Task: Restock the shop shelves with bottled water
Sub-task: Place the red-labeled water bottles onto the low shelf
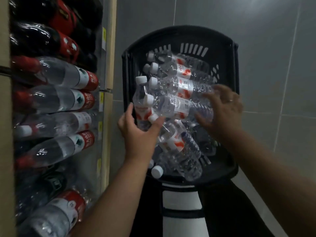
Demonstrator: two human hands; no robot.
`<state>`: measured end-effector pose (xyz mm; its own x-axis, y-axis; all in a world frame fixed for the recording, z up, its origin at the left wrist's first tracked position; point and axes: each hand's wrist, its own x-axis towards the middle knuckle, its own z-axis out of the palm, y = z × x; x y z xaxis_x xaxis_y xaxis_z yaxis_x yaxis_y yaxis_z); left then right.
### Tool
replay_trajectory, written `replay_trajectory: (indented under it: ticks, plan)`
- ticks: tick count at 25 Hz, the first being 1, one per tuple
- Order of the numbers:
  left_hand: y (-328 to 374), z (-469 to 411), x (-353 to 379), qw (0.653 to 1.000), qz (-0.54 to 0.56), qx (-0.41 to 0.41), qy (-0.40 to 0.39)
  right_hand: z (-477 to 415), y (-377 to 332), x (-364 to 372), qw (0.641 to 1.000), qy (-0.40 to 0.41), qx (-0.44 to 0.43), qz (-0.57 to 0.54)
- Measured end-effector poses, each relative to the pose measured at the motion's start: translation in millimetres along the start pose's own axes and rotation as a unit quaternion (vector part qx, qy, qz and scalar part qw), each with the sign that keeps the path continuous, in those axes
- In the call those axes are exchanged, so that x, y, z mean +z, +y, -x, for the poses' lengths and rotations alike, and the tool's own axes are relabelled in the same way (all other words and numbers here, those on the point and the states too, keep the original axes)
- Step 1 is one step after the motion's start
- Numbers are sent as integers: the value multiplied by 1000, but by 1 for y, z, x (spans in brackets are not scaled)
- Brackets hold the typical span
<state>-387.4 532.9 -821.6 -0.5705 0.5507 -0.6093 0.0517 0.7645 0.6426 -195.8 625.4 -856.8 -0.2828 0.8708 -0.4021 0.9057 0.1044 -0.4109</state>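
Now pick-up step: left grip [136,133] grasps upright bottle [140,97] over basket [179,33]; right grip [222,108] at lying bottle [176,106], closure unclear. Next, likely: carry to shelf [110,48].

1. Left hand [136,132] grips an upright water bottle [140,98] at the basket's [179,34] nine o'clock rim.
2. Right hand [224,108], at three o'clock, clasps a lying bottle [177,106].
3. Stocked shelves [109,103] stand at nine o'clock.

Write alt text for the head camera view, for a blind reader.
Above a black basket piled with water bottles, the left hand grips an upright bottle while the right hand, blurred, reaches around a lying bottle. Stocked drink shelves stand at left.
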Motion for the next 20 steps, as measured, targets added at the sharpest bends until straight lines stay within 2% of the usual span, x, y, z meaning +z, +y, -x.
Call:
replay_trajectory:
  ticks: [3, 5, 7, 9, 12, 16, 18, 20]
  plan:
    - [-4, 23, 33, 994, 16, -108, -2, -5, -17, 7, 990, -134, -33, 2]
    - [-14, 33, 57, 982, -2, -187, -32, -9, -20, 13, 990, -137, -15, -8]
    - [-26, 38, 73, 975, 14, -222, -25, -13, -18, 19, 992, -124, -9, 10]
    - [-36, 36, 77, 973, 32, -227, -9, -14, -14, 27, 991, -136, -7, 16]
    - [-44, 35, 68, 972, 113, -205, -24, -11, -7, 31, 972, -176, 44, -147]
    - [-33, 29, 42, 950, 243, -181, -79, 9, -12, 16, 885, -252, 143, -364]
    - [-14, 34, 24, 939, 275, -174, -109, 24, -17, -6, 855, -273, 141, -417]
    - [9, 51, 1, 949, 254, -143, -118, 42, -30, -41, 839, -281, 122, -450]
